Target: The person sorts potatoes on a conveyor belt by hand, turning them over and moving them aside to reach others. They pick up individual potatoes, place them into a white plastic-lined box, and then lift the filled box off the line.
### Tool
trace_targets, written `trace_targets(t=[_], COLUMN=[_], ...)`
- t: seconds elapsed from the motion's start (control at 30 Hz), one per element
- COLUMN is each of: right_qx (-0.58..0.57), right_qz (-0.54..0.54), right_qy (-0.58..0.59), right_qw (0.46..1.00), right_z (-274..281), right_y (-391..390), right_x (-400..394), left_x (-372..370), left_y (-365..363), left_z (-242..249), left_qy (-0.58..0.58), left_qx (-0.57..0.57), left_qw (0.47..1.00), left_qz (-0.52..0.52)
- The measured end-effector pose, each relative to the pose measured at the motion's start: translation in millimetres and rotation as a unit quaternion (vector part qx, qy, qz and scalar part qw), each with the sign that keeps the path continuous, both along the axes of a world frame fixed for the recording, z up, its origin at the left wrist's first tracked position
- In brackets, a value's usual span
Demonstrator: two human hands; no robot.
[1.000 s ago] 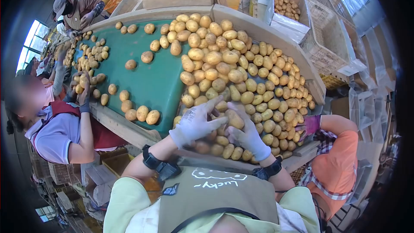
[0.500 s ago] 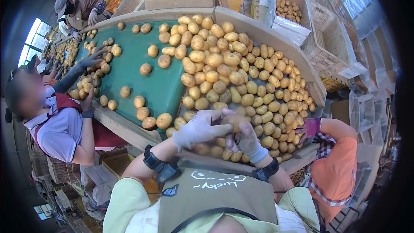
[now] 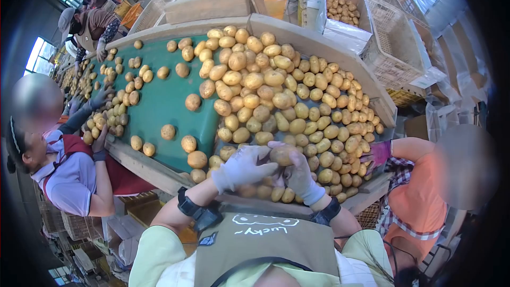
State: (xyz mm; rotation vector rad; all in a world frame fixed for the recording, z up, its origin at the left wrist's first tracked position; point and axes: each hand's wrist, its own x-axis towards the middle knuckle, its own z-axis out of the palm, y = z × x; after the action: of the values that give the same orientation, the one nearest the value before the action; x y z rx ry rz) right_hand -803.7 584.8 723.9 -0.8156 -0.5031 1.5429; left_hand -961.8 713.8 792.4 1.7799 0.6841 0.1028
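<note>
Both of my hands wear pale, thin gloves and meet over the near edge of the potato pile. A brownish potato (image 3: 282, 155) sits between them. My right hand (image 3: 302, 178) has its fingers and thumb closed around the potato's right side. From the left, my left hand (image 3: 245, 169) curls its fingers against the same potato. Just beyond and beneath my hands, many yellow potatoes (image 3: 252, 81) lie heaped on the sorting table.
A green conveyor belt (image 3: 159, 109) with scattered potatoes runs off to the left. Wooden boards (image 3: 324, 40) edge the table. Co-workers stand at the left, far left and right; a purple-gloved hand (image 3: 378, 153) touches the pile. A potato box (image 3: 345, 29) and plastic crate (image 3: 393, 48) stand behind.
Potatoes on the belt have shifted toward the pile, and the view has moved slightly. The potato between my hands has turned a little. The co-worker at the left has leaned and moved a hand.
</note>
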Motion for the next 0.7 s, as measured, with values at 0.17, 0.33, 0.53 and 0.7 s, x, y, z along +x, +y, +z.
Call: trace_targets(t=[0.17, 0.33, 0.53, 0.7], right_qx=[0.264, 0.122, -0.044, -0.042], right_qz=[-0.253, -0.458, -0.235, 0.037], right_qy=[-0.597, -0.493, -0.669, -0.796], right_qw=[0.714, 0.729, 0.703, 0.603], right_z=[70.8, 134.6, -18.4, -40.5], right_y=[15.9, 102.8, 14.3, -114.0], right_x=[73.9, 191.2, 161.6, 37.2], left_x=[-7.6, -31.0, -82.6, -84.7], left_y=[5.3, 10.0, 14.4, 11.4], left_z=[13.7, 14.2, 5.5, 27.2], left_qy=[0.042, 0.097, 0.036, 0.059], left_qx=[0.089, 0.131, 0.213, 0.249], left_qw=[0.995, 0.987, 0.976, 0.967], left_qz=[0.009, -0.009, 0.035, 0.012])
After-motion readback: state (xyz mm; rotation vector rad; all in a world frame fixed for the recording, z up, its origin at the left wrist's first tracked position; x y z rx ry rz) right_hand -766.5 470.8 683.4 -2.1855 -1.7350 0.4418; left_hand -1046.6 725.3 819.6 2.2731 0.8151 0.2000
